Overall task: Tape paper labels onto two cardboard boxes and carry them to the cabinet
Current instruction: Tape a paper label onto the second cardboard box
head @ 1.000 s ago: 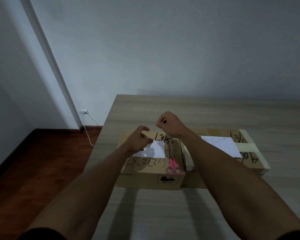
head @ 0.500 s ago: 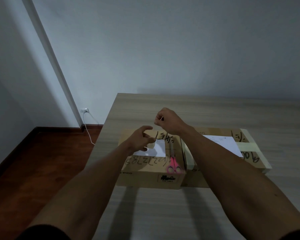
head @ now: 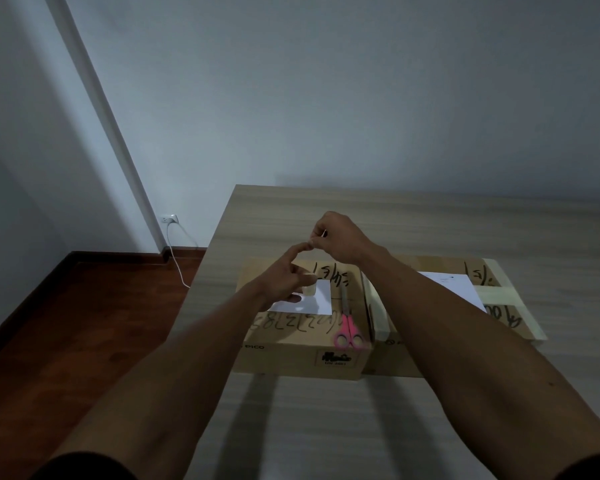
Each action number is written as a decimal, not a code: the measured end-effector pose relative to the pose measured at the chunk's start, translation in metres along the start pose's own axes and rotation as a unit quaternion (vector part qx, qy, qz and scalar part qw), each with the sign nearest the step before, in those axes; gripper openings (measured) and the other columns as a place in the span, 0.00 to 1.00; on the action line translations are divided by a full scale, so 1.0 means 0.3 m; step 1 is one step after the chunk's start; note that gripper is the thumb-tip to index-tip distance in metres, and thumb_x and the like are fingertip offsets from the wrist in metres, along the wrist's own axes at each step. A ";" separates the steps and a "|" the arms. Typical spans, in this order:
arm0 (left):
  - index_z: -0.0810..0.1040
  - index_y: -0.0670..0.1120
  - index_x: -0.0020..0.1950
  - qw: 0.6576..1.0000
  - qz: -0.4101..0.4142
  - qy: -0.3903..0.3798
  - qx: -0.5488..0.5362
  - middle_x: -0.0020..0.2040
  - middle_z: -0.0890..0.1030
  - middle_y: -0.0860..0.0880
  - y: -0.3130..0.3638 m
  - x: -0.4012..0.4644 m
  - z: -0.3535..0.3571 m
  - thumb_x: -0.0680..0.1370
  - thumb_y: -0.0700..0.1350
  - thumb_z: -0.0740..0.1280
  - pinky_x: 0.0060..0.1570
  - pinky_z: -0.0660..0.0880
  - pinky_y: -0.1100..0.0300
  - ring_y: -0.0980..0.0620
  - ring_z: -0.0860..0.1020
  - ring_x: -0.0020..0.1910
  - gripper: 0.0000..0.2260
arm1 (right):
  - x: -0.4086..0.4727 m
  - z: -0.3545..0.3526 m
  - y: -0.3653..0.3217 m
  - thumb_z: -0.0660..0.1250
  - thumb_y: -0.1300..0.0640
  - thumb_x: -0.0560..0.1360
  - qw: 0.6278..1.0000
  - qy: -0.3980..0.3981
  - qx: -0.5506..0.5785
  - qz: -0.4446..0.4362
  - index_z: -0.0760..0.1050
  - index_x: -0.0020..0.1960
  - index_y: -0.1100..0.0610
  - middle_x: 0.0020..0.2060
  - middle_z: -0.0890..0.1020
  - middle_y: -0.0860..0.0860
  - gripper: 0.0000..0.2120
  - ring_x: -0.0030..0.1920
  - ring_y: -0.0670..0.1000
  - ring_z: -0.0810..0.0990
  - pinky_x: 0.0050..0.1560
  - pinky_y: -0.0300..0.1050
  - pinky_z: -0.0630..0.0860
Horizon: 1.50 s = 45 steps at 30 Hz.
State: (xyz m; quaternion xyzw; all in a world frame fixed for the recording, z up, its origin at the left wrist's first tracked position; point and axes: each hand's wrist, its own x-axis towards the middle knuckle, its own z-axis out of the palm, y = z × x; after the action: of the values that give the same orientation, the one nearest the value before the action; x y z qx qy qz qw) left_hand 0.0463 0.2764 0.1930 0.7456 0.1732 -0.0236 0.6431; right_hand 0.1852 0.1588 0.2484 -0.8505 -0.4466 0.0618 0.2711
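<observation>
**Sticky tape over the left box**

The tape [head: 323,234] is thin, light and sticky, so I think it will curl or stick to itself; best to hold it by its ends. My right hand [head: 340,242] pinches one end above the left box [head: 291,332]; my left hand [head: 284,282] holds the small roll [head: 309,289] over the paper label [head: 321,301], first finger pointing up. Pink scissors [head: 347,332] lie beside the label; the right box [head: 492,296] has its own label [head: 454,287]; both sit on the table [head: 430,220].
</observation>
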 end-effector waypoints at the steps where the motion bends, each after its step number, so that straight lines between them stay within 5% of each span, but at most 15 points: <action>1: 0.67 0.65 0.73 1.000 0.001 -0.002 0.000 0.52 0.77 0.45 0.000 -0.001 -0.005 0.79 0.41 0.72 0.45 0.80 0.56 0.48 0.78 0.46 0.28 | -0.001 0.002 0.007 0.73 0.58 0.77 1.000 0.002 0.019 0.007 0.85 0.47 0.59 0.41 0.79 0.45 0.04 0.42 0.46 0.79 0.47 0.50 0.78; 6: 0.69 0.66 0.70 1.000 -0.001 -0.001 0.002 0.49 0.76 0.45 -0.020 -0.010 -0.018 0.80 0.41 0.71 0.46 0.80 0.55 0.48 0.76 0.45 0.26 | -0.004 0.019 0.027 0.74 0.54 0.76 0.981 0.062 0.115 0.146 0.73 0.68 0.54 0.54 0.78 0.52 0.23 0.52 0.53 0.79 0.54 0.51 0.78; 8: 0.68 0.65 0.71 1.000 -0.003 0.012 -0.004 0.49 0.77 0.43 -0.028 -0.010 -0.018 0.81 0.42 0.70 0.48 0.80 0.52 0.48 0.77 0.45 0.26 | -0.011 0.025 0.039 0.71 0.56 0.78 0.979 0.036 0.052 0.194 0.74 0.63 0.59 0.53 0.79 0.54 0.16 0.53 0.57 0.81 0.55 0.53 0.79; 10: 0.66 0.65 0.73 1.000 -0.009 0.028 -0.008 0.54 0.79 0.41 -0.034 -0.011 -0.020 0.81 0.43 0.69 0.51 0.81 0.50 0.46 0.78 0.47 0.26 | -0.043 0.029 0.037 0.69 0.62 0.78 0.969 -0.047 0.002 0.243 0.75 0.47 0.64 0.41 0.80 0.60 0.05 0.48 0.64 0.85 0.48 0.54 0.83; 12: 0.65 0.65 0.73 0.999 -0.014 0.037 -0.016 0.56 0.80 0.39 -0.041 -0.010 -0.019 0.82 0.43 0.69 0.52 0.81 0.49 0.44 0.79 0.49 0.26 | -0.086 0.047 0.040 0.70 0.64 0.78 0.947 -0.154 -0.039 0.281 0.75 0.40 0.65 0.32 0.78 0.61 0.09 0.44 0.65 0.86 0.49 0.58 0.84; 16: 0.67 0.67 0.69 0.999 -0.022 0.037 -0.032 0.56 0.81 0.37 -0.046 0.001 -0.002 0.81 0.42 0.70 0.49 0.81 0.49 0.43 0.80 0.47 0.25 | -0.174 0.084 0.048 0.75 0.64 0.74 0.917 -0.233 -0.095 0.309 0.74 0.38 0.62 0.33 0.78 0.56 0.11 0.35 0.55 0.81 0.47 0.50 0.82; 20: 0.68 0.67 0.68 0.999 -0.019 0.028 -0.035 0.54 0.79 0.35 -0.056 0.012 0.028 0.79 0.41 0.71 0.47 0.81 0.50 0.44 0.77 0.45 0.26 | -0.230 0.112 0.040 0.77 0.61 0.73 0.876 -0.288 -0.071 0.379 0.78 0.54 0.65 0.50 0.86 0.58 0.14 0.52 0.55 0.86 0.61 0.53 0.81; 23: 0.69 0.68 0.67 0.999 -0.017 0.018 -0.034 0.60 0.78 0.32 -0.061 0.009 0.050 0.79 0.40 0.71 0.46 0.81 0.51 0.44 0.78 0.46 0.27 | -0.255 0.132 0.031 0.76 0.60 0.75 0.843 -0.319 -0.045 0.431 0.78 0.48 0.63 0.47 0.85 0.56 0.09 0.51 0.52 0.83 0.66 0.49 0.78; 29: 0.67 0.67 0.69 1.000 -0.007 0.004 -0.027 0.48 0.76 0.39 -0.087 -0.003 0.066 0.77 0.36 0.73 0.35 0.79 0.58 0.48 0.77 0.39 0.32 | -0.322 0.227 0.044 0.83 0.61 0.66 0.900 -0.161 -0.078 0.398 0.76 0.46 0.62 0.35 0.81 0.55 0.18 0.37 0.53 0.85 0.45 0.51 0.85; 33: 0.66 0.66 0.71 1.000 -0.010 -0.003 -0.021 0.47 0.75 0.40 -0.099 -0.029 0.051 0.78 0.35 0.72 0.39 0.79 0.55 0.48 0.76 0.42 0.32 | -0.363 0.260 0.033 0.79 0.60 0.70 0.915 -0.077 -0.083 0.387 0.70 0.41 0.58 0.33 0.77 0.51 0.17 0.29 0.49 0.76 0.28 0.43 0.71; 36: 0.67 0.67 0.69 1.000 -0.018 0.011 -0.015 0.51 0.76 0.39 -0.097 -0.046 0.032 0.78 0.35 0.71 0.43 0.79 0.51 0.44 0.74 0.47 0.31 | -0.361 0.264 0.026 0.79 0.66 0.66 0.908 -0.064 -0.027 0.412 0.73 0.40 0.58 0.35 0.80 0.54 0.14 0.31 0.50 0.78 0.32 0.45 0.77; 39: 0.67 0.66 0.70 0.999 -0.027 0.025 -0.019 0.54 0.75 0.38 -0.088 -0.055 0.007 0.79 0.35 0.70 0.43 0.80 0.52 0.43 0.74 0.49 0.31 | -0.346 0.258 0.019 0.74 0.69 0.70 0.879 -0.048 0.156 0.449 0.80 0.43 0.66 0.35 0.85 0.60 0.04 0.31 0.54 0.84 0.40 0.50 0.85; 42: 0.66 0.66 0.70 0.999 -0.034 0.028 -0.020 0.55 0.76 0.38 -0.068 -0.059 -0.026 0.79 0.35 0.70 0.43 0.81 0.53 0.43 0.77 0.54 0.31 | -0.319 0.227 0.018 0.72 0.69 0.73 0.869 -0.016 0.246 0.429 0.77 0.50 0.69 0.37 0.85 0.64 0.07 0.25 0.52 0.81 0.27 0.42 0.79; 45: 0.67 0.68 0.68 0.999 -0.037 0.035 -0.016 0.58 0.77 0.34 -0.050 -0.066 -0.061 0.79 0.35 0.70 0.45 0.82 0.52 0.39 0.78 0.59 0.31 | -0.296 0.172 0.025 0.75 0.64 0.72 0.903 -0.006 0.198 0.382 0.80 0.47 0.69 0.31 0.82 0.58 0.08 0.19 0.46 0.76 0.22 0.36 0.73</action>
State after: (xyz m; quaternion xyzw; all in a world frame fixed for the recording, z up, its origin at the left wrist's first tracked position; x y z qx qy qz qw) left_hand 0.0200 0.2912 0.1870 0.7283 0.2234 -0.0184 0.6475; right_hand 0.1199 0.1060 0.1886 -0.8842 -0.0681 0.2529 0.3867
